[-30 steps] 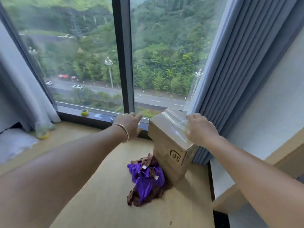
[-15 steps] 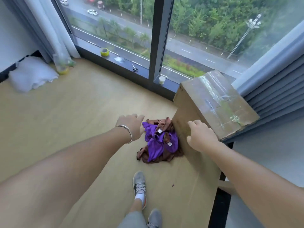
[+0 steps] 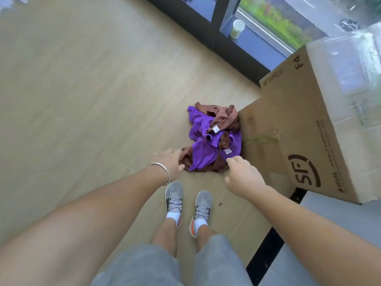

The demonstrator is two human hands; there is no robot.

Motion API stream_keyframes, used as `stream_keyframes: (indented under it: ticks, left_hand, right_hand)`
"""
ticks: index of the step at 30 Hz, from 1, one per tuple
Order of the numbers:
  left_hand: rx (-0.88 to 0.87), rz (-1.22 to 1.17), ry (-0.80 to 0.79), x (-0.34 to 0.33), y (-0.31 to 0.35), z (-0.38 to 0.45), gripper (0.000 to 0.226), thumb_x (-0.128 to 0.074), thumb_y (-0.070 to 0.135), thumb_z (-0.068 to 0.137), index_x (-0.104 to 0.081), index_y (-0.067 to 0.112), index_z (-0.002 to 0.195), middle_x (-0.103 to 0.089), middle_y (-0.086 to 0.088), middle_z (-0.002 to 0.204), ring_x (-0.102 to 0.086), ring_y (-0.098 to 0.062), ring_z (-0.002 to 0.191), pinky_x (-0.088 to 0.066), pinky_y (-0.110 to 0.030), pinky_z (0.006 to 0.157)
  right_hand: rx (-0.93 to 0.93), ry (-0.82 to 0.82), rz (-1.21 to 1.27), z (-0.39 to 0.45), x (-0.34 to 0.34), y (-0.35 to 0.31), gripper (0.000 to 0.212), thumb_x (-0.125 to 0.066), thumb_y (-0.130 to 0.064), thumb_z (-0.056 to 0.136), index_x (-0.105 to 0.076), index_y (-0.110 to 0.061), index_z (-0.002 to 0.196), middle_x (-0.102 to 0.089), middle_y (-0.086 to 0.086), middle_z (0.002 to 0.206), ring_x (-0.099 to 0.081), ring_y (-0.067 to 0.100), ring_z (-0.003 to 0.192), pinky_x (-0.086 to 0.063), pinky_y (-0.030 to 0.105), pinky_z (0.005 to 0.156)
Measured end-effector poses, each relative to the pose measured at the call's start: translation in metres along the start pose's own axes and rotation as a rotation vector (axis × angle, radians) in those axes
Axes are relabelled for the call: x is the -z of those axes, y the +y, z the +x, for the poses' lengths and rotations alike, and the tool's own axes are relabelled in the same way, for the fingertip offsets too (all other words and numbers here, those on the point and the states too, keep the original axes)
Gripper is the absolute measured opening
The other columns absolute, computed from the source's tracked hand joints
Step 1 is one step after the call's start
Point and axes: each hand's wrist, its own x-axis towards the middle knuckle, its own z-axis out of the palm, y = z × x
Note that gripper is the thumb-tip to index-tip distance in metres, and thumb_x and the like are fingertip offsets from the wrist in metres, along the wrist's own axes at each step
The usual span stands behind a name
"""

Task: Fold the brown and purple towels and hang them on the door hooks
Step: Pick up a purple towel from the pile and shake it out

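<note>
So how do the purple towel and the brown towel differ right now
The purple towel lies mostly on top of the heap, while the brown towel sits mostly under and behind it. The brown towel's far end touches the cardboard box; the purple towel stays more central. The left hand reaches the brown edge; the right hand nears the purple one. Both are crumpled, unfolded, white-tagged, and on the floor.

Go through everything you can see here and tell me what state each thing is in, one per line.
Purple towel: unfolded, crumpled on the floor, tangled with the brown one.
Brown towel: unfolded, bunched under and around the purple one, against the box.
Large brown cardboard box: closed, top taped over, standing on the floor.
Left hand: open, at the pile's near edge, gripping nothing.
Right hand: loosely curled, empty, above the pile.
Small white cup: upright on the window ledge.
</note>
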Motion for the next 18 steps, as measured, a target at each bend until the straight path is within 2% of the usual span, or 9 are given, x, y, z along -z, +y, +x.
stream_keyframes:
  ticks: [5, 10, 13, 18]
  left_hand:
    - [0.068, -0.052, -0.125, -0.080, -0.015, 0.070, 0.053, -0.041, 0.046, 0.096, -0.034, 0.022, 0.143, -0.046, -0.007, 0.140, -0.049, -0.029, 0.125, -0.040, -0.040, 0.099]
    - [0.112, -0.118, -0.163, -0.147, -0.020, 0.138, 0.051, -0.042, 0.046, 0.096, -0.036, 0.021, 0.141, -0.046, -0.007, 0.139, -0.049, -0.029, 0.124, -0.041, -0.039, 0.097]
    - [0.108, -0.120, -0.086, -0.174, -0.013, 0.188, 0.050, -0.043, 0.048, 0.095, -0.041, 0.020, 0.137, -0.051, -0.008, 0.134, -0.052, -0.030, 0.120, -0.040, -0.039, 0.096]
    - [0.103, -0.173, 0.192, -0.197, 0.013, 0.284, 0.054, -0.049, 0.057, 0.087, -0.047, 0.017, 0.123, -0.056, -0.007, 0.120, -0.053, -0.028, 0.113, -0.036, -0.040, 0.093]
  right_hand:
    - [0.015, -0.099, 0.038, 0.082, -0.063, 0.014, 0.046, -0.052, -0.027, 0.089, -0.045, -0.012, 0.133, -0.046, 0.007, 0.130, -0.047, 0.027, 0.121, -0.043, 0.038, 0.095]
    - [-0.017, -0.131, 0.042, 0.168, -0.118, 0.038, 0.039, -0.054, -0.025, 0.087, -0.049, -0.012, 0.123, -0.048, 0.008, 0.122, -0.049, 0.030, 0.116, -0.044, 0.040, 0.088]
    - [-0.037, -0.085, 0.045, 0.220, -0.144, 0.050, 0.036, -0.054, -0.023, 0.086, -0.049, -0.011, 0.119, -0.048, 0.009, 0.121, -0.050, 0.032, 0.114, -0.046, 0.041, 0.087]
    - [-0.029, 0.132, 0.062, 0.304, -0.171, 0.071, 0.044, -0.059, -0.027, 0.087, -0.048, -0.008, 0.125, -0.045, 0.010, 0.130, -0.043, 0.032, 0.118, -0.042, 0.045, 0.090]
